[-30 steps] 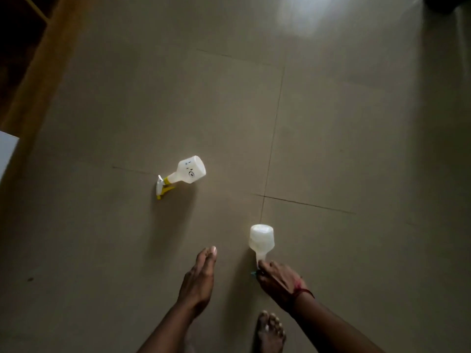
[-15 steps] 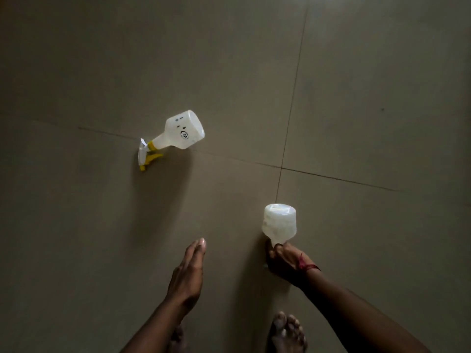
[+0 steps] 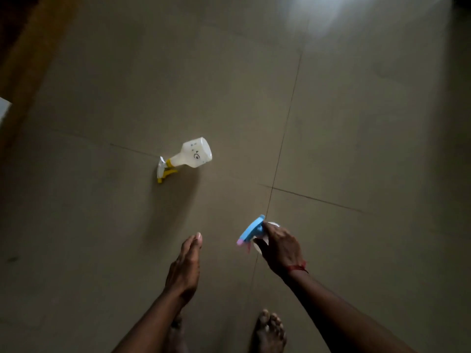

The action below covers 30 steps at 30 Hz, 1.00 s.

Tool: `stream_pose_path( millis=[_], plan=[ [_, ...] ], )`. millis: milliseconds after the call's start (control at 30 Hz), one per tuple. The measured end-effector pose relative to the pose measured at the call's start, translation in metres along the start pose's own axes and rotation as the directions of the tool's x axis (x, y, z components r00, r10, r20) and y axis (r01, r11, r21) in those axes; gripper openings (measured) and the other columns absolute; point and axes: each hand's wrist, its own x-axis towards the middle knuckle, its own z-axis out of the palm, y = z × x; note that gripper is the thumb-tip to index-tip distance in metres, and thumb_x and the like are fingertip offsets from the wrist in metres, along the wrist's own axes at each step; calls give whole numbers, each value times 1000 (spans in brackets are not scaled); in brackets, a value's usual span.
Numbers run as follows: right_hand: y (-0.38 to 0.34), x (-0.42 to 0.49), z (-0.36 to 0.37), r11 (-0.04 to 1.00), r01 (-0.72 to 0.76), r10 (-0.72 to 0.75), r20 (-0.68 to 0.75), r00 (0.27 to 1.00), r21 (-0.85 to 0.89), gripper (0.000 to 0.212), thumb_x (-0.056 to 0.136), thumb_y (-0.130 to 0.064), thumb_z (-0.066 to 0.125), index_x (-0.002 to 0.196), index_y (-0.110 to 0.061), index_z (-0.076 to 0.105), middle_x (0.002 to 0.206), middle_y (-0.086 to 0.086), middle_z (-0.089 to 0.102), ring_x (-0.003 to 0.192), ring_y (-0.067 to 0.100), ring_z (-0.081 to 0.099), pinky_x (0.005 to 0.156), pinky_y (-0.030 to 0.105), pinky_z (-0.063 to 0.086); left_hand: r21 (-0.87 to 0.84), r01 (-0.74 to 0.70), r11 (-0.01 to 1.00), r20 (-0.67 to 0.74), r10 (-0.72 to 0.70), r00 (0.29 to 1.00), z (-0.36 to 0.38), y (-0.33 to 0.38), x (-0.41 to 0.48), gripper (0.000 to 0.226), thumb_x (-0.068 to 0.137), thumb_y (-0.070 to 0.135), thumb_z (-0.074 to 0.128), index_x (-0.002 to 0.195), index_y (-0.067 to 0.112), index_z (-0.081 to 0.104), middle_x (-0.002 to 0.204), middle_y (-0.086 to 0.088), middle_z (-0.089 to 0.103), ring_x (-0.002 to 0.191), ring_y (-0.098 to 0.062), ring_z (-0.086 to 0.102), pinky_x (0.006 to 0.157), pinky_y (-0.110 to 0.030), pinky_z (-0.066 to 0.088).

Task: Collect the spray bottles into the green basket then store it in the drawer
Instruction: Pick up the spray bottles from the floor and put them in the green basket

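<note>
A white spray bottle with a yellow trigger lies on its side on the tiled floor, ahead and to the left of my hands. My right hand is shut on a second spray bottle with a blue head and pink nozzle; its white body is mostly hidden under my fingers. My left hand hangs flat with fingers straight and holds nothing, well short of the yellow-trigger bottle. No green basket or drawer is in view.
Beige floor tiles fill the view. A wooden furniture edge runs along the far left, with a white corner below it. My bare feet stand at the bottom.
My right hand has turned the bottle over: its white base pointed up before, now the blue spray head faces up. The camera view shifted, and the left hand stayed flat.
</note>
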Motion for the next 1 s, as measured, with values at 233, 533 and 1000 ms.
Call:
stream_pose_path(
  millis=[233, 533, 1000],
  plan=[
    [-60, -43, -104, 921, -189, 269, -207, 940, 341, 29, 74, -44, 75, 91, -22, 68, 75, -1, 72, 67, 20, 61, 56, 28, 40, -25, -78, 997, -55, 76, 996, -36, 70, -85, 60, 90, 64, 30, 141, 35, 40, 147, -3, 47, 129, -29, 49, 111, -50, 34],
    [-151, -121, -244, 878, -127, 250, -216, 944, 461, 30, 70, -43, 79, 93, -25, 72, 84, -4, 77, 76, 18, 69, 64, 27, 43, -154, -149, 977, -195, 117, 974, -112, 140, -233, 82, 73, 75, 30, 143, 33, 38, 145, -3, 48, 128, -27, 49, 110, -46, 36],
    [-307, -239, -398, 840, 49, -10, -75, 997, 541, 20, 59, -36, 86, 75, -34, 73, 74, -12, 74, 76, 9, 68, 73, 31, 54, -208, -303, 930, -553, 144, 821, -284, 132, -441, 54, 100, 45, 31, 147, 20, 32, 153, -5, 37, 138, -25, 38, 110, -38, 29]
  ],
)
